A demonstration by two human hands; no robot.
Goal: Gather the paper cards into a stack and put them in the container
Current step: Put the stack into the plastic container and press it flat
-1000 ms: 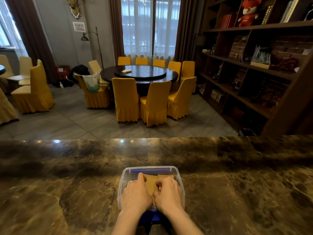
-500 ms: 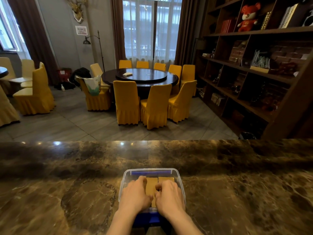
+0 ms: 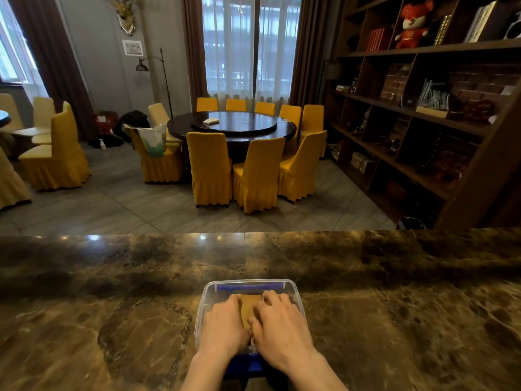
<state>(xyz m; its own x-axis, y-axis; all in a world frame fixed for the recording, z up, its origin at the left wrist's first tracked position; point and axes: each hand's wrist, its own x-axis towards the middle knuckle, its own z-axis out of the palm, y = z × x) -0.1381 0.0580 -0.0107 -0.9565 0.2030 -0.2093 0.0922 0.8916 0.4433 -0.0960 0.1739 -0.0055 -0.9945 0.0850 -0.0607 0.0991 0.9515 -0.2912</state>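
A dining room lies beyond a dark brown marble counter [image 3: 118, 320] that runs across the whole near view. In the room stands one round dark table [image 3: 231, 126] ringed by yellow-covered chairs [image 3: 210, 167], nine of them countable around it, with more pale and yellow chairs off to the left. One tall window [image 3: 249, 46] with sheer curtains is behind the table, and one dark shelf unit [image 3: 423, 108] fills the right wall, holding a red plush toy [image 3: 412, 22] and books. On the counter sits one clear plastic container [image 3: 294, 292] with blue trim at its far and near ends. Inside it lie the tan cards [image 3: 249, 306]; how many cannot be told, since only a strip shows between the hands. Two bare hands reach into the container side by side: the left hand [image 3: 224, 324] and right hand [image 3: 277, 323] lie palm down on the cards, fingers loosely curled and pressing flat, not gripping anything visibly.
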